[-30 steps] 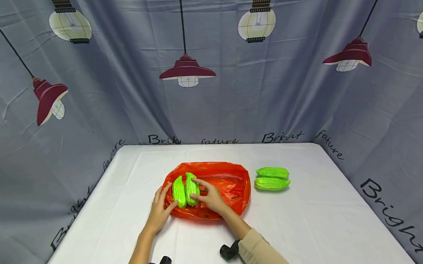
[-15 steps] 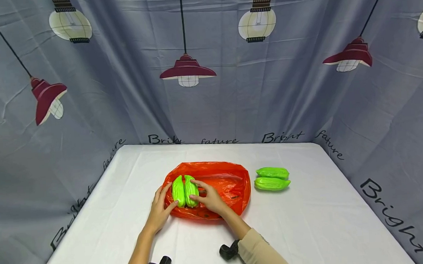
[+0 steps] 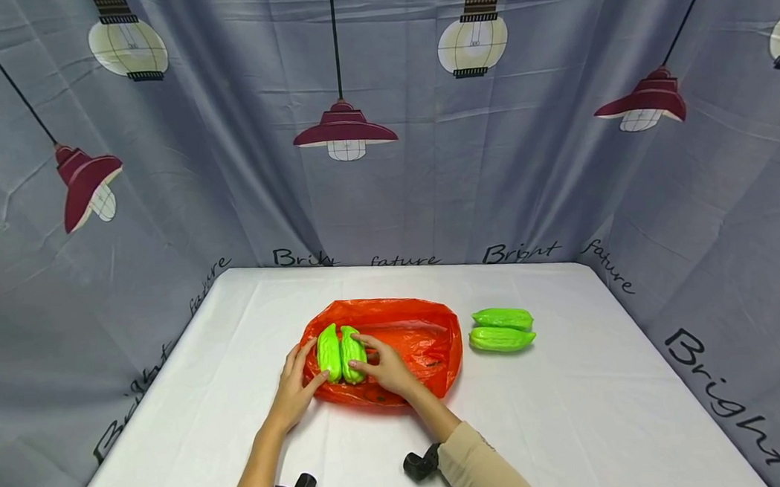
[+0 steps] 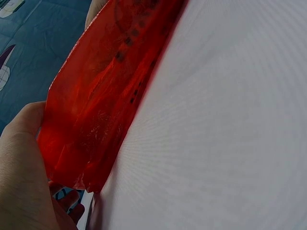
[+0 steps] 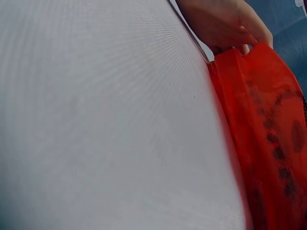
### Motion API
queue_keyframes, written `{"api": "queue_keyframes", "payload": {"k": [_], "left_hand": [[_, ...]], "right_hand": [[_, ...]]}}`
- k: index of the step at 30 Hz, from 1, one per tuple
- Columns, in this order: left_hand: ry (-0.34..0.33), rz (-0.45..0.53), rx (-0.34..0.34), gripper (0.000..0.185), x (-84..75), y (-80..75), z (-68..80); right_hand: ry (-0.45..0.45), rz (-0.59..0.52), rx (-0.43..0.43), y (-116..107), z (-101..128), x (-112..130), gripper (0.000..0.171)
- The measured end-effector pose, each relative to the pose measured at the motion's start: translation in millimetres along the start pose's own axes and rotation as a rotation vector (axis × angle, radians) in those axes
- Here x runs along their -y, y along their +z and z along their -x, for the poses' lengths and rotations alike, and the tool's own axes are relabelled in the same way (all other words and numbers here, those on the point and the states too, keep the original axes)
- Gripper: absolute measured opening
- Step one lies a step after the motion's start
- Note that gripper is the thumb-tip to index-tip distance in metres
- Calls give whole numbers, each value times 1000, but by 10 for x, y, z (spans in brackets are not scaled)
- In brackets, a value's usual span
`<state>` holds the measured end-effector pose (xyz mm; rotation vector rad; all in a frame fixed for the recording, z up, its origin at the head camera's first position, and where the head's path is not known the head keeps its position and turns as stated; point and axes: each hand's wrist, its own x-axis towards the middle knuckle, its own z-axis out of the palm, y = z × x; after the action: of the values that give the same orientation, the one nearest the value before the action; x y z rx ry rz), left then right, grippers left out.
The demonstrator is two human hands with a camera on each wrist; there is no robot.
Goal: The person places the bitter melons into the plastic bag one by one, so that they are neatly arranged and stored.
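A red plastic bag [image 3: 416,339] lies open on the table. Inside its left end a bitter melon [image 3: 329,354] and a second bitter melon [image 3: 353,355] lie side by side, both bright green. My left hand [image 3: 293,391] grips the bag's left end; in the left wrist view its thumb goes behind the red wall while its curled fingers show outside. With thumb and fingertips, my right hand [image 3: 391,364] holds the right-hand melon from its right side. The melons are hidden behind the bag wall in both wrist views.
Two more bitter melons, a rear one [image 3: 503,318] and a front one [image 3: 502,339], lie right of the bag on the white-covered table [image 3: 574,411]. A grey-blue curtain [image 3: 413,190] with printed lamps surrounds the table.
The right-hand melon has shifted slightly toward me and left, with my right hand on it, and now lies against the other one. My left hand has stayed in place.
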<state>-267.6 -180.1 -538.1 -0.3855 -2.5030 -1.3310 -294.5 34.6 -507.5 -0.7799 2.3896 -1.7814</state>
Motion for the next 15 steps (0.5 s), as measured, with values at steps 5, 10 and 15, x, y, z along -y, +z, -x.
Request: {"api": "queue_keyframes", "payload": {"k": [5, 10, 15], "left_hand": [[-6, -3, 2, 64, -8, -2, 9], [-13, 1, 8, 64, -17, -6, 9], [-14, 1, 7, 64, -18, -5, 10]], "right_hand": [[11, 81, -26, 44, -31, -167, 53], [13, 112, -30, 54, -31, -171, 53], [-3, 94, -33, 58, -42, -181, 52]]}}
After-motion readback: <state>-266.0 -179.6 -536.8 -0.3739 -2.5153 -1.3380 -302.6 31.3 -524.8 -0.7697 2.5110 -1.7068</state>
